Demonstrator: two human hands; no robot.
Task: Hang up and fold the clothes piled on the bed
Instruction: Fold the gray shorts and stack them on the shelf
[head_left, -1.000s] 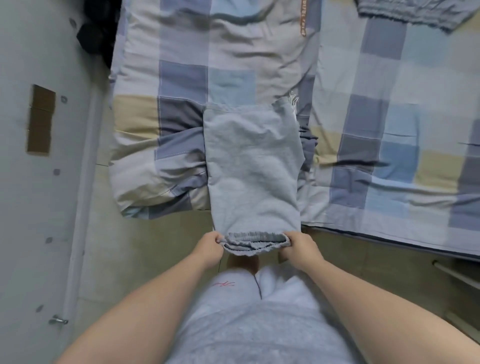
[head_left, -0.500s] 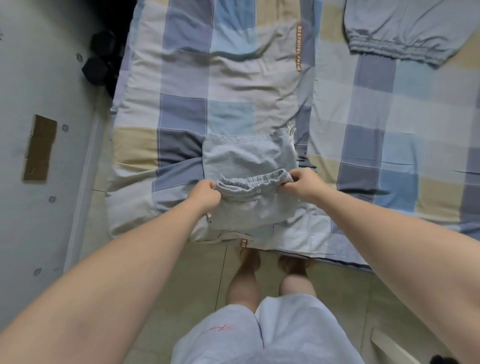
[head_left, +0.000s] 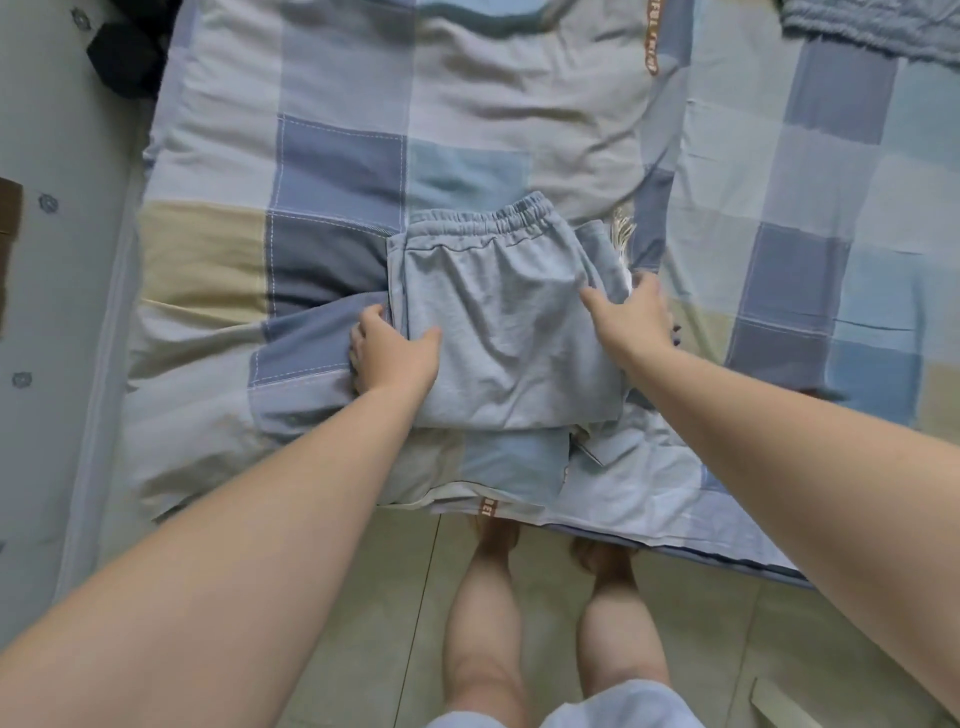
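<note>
Resting on folded grey shorts (head_left: 506, 332) atop the bed (head_left: 343, 171); both hands' fingers apparently spread flat.

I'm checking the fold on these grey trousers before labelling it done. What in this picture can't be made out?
- Head view: the layers inside the folded trousers are hidden by the top layer.
- The left hand has its fingers tucked at the edge, out of sight.
- The right hand covers the right edge.
- The second garment is cut off by the top edge.
- The dark object at top left is too dim to tell.
</note>
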